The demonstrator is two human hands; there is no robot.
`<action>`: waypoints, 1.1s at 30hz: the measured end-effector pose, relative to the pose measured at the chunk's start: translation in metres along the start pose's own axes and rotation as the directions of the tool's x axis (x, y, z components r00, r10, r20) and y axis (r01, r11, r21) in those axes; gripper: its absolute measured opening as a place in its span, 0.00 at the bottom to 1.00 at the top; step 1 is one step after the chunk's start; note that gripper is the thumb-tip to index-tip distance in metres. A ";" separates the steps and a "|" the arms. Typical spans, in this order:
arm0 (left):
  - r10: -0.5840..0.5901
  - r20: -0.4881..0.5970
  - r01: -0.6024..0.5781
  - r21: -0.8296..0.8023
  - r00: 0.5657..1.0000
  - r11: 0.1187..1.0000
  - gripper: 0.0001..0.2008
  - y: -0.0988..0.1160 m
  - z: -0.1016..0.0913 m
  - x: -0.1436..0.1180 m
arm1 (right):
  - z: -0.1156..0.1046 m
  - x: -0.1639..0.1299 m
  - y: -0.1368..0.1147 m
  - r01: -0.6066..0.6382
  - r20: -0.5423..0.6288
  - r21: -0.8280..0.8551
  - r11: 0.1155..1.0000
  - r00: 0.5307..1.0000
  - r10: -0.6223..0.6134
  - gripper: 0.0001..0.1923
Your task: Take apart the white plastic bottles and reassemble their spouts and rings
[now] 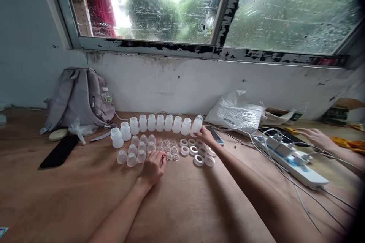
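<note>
My right hand (207,136) grips an assembled baby bottle (196,124) at the right end of a curved row of open white bottle bodies (151,123). My left hand (154,166) rests low over the table, fingers curled together at the near left edge of a group of clear bottle nipples (167,149). Whatever its fingertips pinch is hidden. Left of it stand several clear dome caps (132,160), the closest touching or almost touching the hand. White screw rings (199,160) lie in a cluster below my right wrist.
A grey backpack (76,97) and a black phone (59,152) are at the left. On the right lie another phone (215,135), a white plastic parcel (236,112) and a power strip (302,171) with loose cables. Another person's hand (316,138) reaches in at far right.
</note>
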State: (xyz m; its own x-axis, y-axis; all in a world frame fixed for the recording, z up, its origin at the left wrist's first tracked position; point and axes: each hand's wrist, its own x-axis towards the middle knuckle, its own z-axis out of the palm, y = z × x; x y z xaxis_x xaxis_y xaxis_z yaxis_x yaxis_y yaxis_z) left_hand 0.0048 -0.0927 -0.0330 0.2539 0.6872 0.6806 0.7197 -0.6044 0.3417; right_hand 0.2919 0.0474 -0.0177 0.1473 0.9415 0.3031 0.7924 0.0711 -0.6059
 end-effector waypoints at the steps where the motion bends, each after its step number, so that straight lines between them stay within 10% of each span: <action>1: 0.004 0.007 -0.004 -0.004 1.000 1.000 0.05 0.000 -0.001 0.000 | -0.001 -0.003 0.000 0.019 -0.008 -0.007 1.000 1.000 -0.019 0.19; 14: -0.074 0.078 0.082 -0.101 0.994 0.992 0.05 0.005 0.002 -0.004 | -0.018 -0.116 -0.006 0.329 -0.149 -0.116 0.937 0.927 -0.343 0.15; 22: -0.110 0.035 0.114 -0.122 0.993 0.986 0.05 0.001 0.006 -0.002 | -0.008 -0.043 -0.008 -0.058 -0.184 0.033 0.998 0.981 0.064 0.42; 33: -0.138 0.090 0.150 -0.141 0.986 0.979 0.05 -0.003 0.009 -0.001 | 0.005 -0.003 -0.001 -0.117 -0.092 0.067 0.991 0.988 0.123 0.24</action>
State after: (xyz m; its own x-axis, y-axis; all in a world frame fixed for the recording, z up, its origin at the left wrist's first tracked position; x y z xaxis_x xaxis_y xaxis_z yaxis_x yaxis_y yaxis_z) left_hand 0.0083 -0.0881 -0.0404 0.2091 0.7976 0.5659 0.6512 -0.5452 0.5279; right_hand 0.2877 0.0465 -0.0214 0.2971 0.9088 0.2929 0.7284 -0.0174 -0.6849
